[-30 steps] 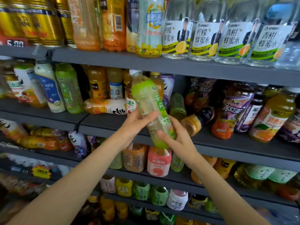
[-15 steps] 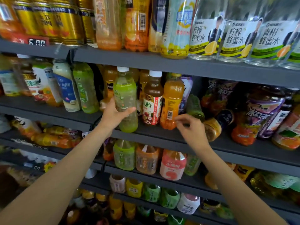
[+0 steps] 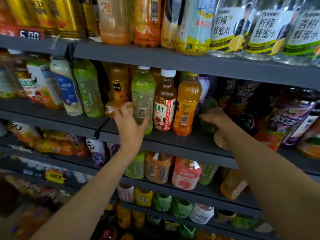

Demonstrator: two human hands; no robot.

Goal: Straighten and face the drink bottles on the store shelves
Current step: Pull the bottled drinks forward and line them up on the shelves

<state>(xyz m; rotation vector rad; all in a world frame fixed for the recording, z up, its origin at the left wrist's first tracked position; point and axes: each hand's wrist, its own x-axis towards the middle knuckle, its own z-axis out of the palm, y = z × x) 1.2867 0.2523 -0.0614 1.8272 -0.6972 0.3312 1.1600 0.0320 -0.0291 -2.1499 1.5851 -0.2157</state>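
Observation:
A light green bottle with a white cap stands upright at the front of the second shelf, barcode side facing out. My left hand grips its lower part, thumb on the right and fingers on the left. To its right stand a brown hawthorn juice bottle and an orange bottle. Further right, my right hand curls over a dark green bottle that lies tilted on the same shelf. It is blurred.
A toppled bottle lies under my right wrist, and an orange bottle lies behind my left fingers. Purple-labelled bottles lean at the right. Honey water bottles and gold cans fill the top shelf. Lower shelves hold more bottles.
Both hands held the light green bottle tilted in the air; it now stands on the shelf beside the brown bottle. My right hand let go and moved right onto the dark green bottle.

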